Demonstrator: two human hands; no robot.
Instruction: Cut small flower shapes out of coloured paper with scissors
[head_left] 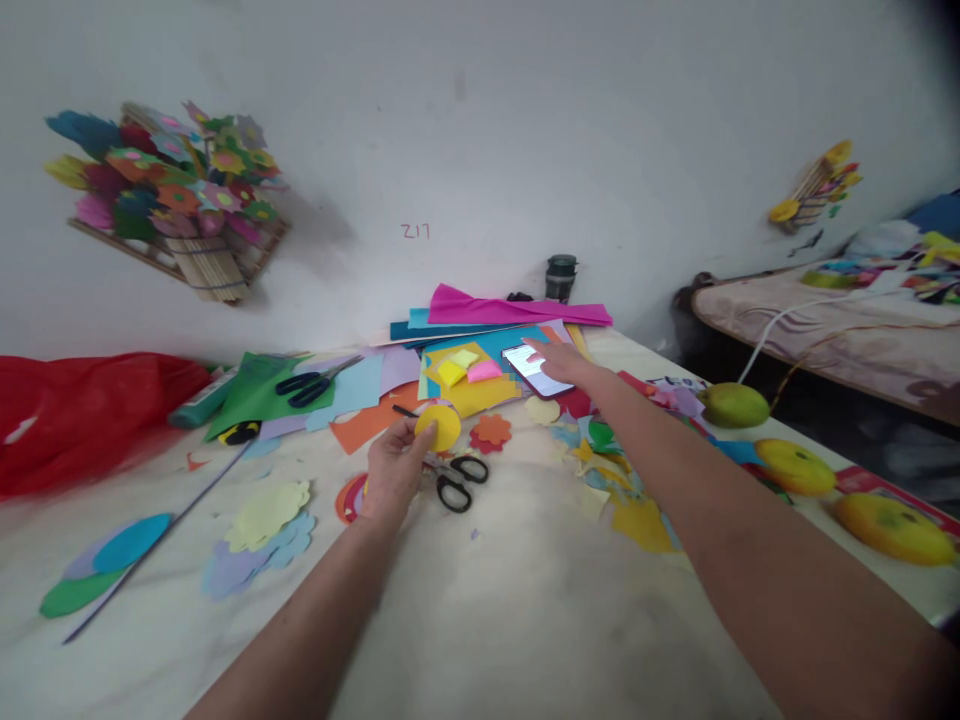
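Observation:
My left hand [394, 465] pinches a yellow paper circle [439, 428] between thumb and fingers, above the middle of the table. Just right of that hand lie black-handled scissors [459, 482], their blades partly hidden by it. My right hand [559, 362] stretches out over a smartphone [534, 372] with a lit screen, its fingers extended over the glass; whether they touch it I cannot tell. Between the hands sits an orange-red scalloped paper flower [491, 432]. Red and orange paper circles [349, 498] show partly behind my left wrist.
Dark-handled scissors [307, 385] rest on green paper at the left, near a red plastic bag [90, 420]. Scalloped paper shapes [270, 515] and ovals [133, 543] lie front left. Yellow-green fruits [795, 467] line the right edge. Magenta paper [517, 308] lies by the wall.

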